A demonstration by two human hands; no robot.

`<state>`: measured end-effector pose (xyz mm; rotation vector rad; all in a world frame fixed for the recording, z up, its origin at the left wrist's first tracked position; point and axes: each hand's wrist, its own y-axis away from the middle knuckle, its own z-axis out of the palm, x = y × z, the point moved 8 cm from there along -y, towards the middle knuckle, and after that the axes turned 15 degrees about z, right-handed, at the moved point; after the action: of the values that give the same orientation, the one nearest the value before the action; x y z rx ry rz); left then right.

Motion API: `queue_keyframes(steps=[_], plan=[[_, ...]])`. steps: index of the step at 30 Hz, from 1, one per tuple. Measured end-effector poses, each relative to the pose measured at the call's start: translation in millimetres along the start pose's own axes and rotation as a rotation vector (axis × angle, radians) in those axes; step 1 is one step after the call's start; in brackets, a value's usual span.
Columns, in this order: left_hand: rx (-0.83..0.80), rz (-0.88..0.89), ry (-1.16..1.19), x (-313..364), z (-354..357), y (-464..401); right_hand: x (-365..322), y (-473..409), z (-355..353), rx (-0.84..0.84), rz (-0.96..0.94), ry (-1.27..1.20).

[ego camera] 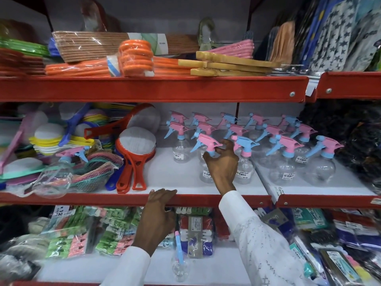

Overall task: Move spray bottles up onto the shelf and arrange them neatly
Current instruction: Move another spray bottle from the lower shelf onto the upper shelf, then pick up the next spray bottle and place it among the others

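Now right hand point(221, 162) clamped on spray bottle point(208, 146) atop middle shelf point(206, 200) (pink head); left hand point(158, 211) curled over shelf's edge.

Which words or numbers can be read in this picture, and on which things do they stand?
"x12": white tag under the middle shelf edge, at the left.
"35.00": price sticker on a clear spray bottle beside the right hand.
The other bottle stickers, the band on the brown pack and the packets below: too blurred to read.

Clear glossy plastic spray bottles point(245, 162)
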<state>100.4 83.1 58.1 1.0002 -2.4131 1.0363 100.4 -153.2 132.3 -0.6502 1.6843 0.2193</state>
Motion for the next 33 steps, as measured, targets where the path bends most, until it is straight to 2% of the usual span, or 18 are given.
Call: queue_keyframes(steps=[8, 12, 14, 17, 22, 24, 26, 30, 33], plan=[[-0.008, -0.002, -0.015, -1.2, 0.7, 1.3, -7.0, 12.7, -20.7, 0.011, -0.049, 0.088], [-0.003, 0.009, -0.018, -2.7, 0.1, 1.5, -10.6, 39.4, -63.4, 0.175, -0.224, 0.180], [0.006, 0.045, -0.005, 1.7, -1.3, 0.1, -2.0, 66.7, -84.2, 0.254, -0.355, 0.143], [0.015, 0.061, -0.021, 0.0, 0.7, -3.5, 57.5, 107.6, -70.7, 0.044, -0.403, 0.130], [0.023, 0.014, -0.030, -8.9, 7.3, 0.5, 203.1, 155.7, 14.8, -0.537, -0.067, 0.632], [0.025, 0.014, -0.030, -11.0, 8.1, 1.0, 229.3, 171.1, 44.5, -0.673, -0.021, 0.719], [0.022, 0.018, -0.027, -11.6, 7.8, 0.8, 238.5, 180.0, 68.8, -0.704, 0.009, 0.752], [-0.044, 0.051, -0.055, -10.1, 5.5, 2.5, 239.9, 183.4, 99.9, -0.637, 0.056, 0.755], [-0.095, 0.120, -0.155, -7.5, 0.0, 2.7, 237.9, 177.9, 103.4, -0.596, 0.131, 0.650]])
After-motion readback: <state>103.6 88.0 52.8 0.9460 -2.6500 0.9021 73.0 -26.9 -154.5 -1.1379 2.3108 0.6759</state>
